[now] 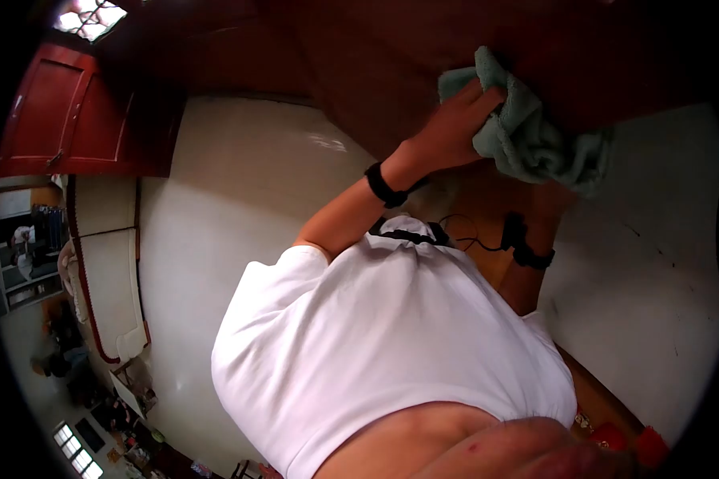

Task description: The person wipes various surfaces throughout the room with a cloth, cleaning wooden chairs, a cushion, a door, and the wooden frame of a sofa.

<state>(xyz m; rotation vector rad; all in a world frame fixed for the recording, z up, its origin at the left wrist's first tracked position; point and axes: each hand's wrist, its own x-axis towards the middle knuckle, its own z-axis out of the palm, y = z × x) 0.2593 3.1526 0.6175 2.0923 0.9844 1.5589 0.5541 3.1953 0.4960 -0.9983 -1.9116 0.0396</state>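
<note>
A grey-green cloth (pixel 527 132) lies bunched and folded against a dark red surface (pixel 375 56) at the upper right. My left hand (pixel 459 124) is closed on its left part, with the fingers pressed into the folds. My right hand (pixel 553 198) is at the lower right end of the cloth, touching or just beneath it. That hand is blurred and its fingers are hidden by the cloth. Black bands are around both wrists.
A red cabinet (pixel 44 112) stands at the upper left, beside a pale bench-like piece with a dark edge (pixel 108 271). Pale floor (pixel 216 191) shows on both sides of me. A thin black cable (pixel 475 239) is near my right wrist. Shelves (pixel 28 255) are at the far left.
</note>
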